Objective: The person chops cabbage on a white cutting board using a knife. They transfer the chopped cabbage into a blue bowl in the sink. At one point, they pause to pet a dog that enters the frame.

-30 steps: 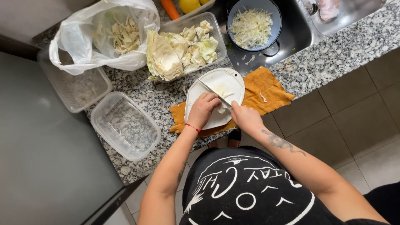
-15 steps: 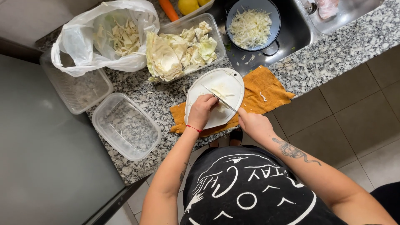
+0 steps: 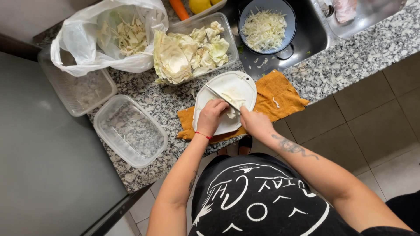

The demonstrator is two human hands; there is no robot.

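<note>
- Head view, centre of frame: white cutting board (image 3: 227,87) lay on an orange cloth (image 3: 280,94) at the counter's near edge, counter (image 3: 175,98) being speckled granite.
- Left hand (image 3: 212,116) rested on the board's lower left, fingers curled down and closed over a small pale piece of cabbage (image 3: 230,112); most of that piece was hidden under the hand.
- Right hand (image 3: 256,122) sat at the board's lower right, fingers wrapped tight round the handle of a knife (image 3: 221,97); blade ran up-left across the board, just beside the left fingertips.
- A few cut strips (image 3: 234,97) lay on the board above the blade.
- Upper centre: clear tub (image 3: 232,48) still held a good heap of whole leaves (image 3: 175,57), touching the board's upper left corner or nearly so.
- Upper right of centre: dark bowl (image 3: 288,37) in the sink held a mound of shreds (image 3: 264,28).
- Upper left: white bag (image 3: 78,52) held pale scraps (image 3: 124,35), cores or trimmings by the look.
- Left: two clear tubs, one (image 3: 131,131) at centre left and one (image 3: 74,89) above it; nothing in either that I could make out.
- Top edge: a carrot (image 3: 179,8) and something yellow, partly cut off.
- Judgement: shredding looked part done. One bowlful was cut, one piece was under the knife, and the leaf heap remained, so perhaps half or more was left.
</note>
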